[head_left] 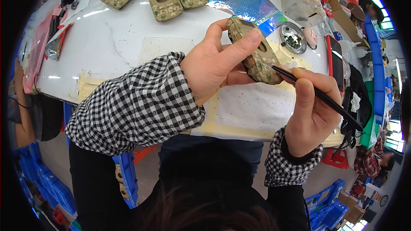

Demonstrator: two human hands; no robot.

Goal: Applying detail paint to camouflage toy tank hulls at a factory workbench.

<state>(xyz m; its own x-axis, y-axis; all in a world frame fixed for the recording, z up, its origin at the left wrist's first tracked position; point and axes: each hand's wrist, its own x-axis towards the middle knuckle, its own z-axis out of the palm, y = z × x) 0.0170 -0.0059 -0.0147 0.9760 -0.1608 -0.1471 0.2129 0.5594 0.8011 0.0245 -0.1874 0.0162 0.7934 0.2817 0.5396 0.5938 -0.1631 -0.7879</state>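
We see the left hand [214, 66] closed around a camouflage-patterned case [255, 51], thumb along its near edge and fingers [244, 45] wrapped over the top, holding it tilted above the white table [111, 42] just right of the picture's centre. The right hand [310, 111], at about four o'clock from the case, pinches a thin black pen-like tool [319, 96] between thumb and fingers; the tool's tip touches the lower right edge of the case. Both wrists wear black-and-white checked cuffs [141, 102].

The case is a flat, rounded-corner block, its surface mottled in olive and tan, matt rather than glossy. At twelve o'clock, along the far table edge, lie five more such cases [165, 1], each with a round hole in its face. Near them, at one o'clock, we note a shiny iridescent blue sheet [246, 2]. At two o'clock from the held case sits a small round metal dish [292, 37], and beyond it a red-edged flat device [335, 62]. Under the hands lies a white speckled sheet [252, 107] bordered with pale yellow tape. The left hand hides part of the case's near side.
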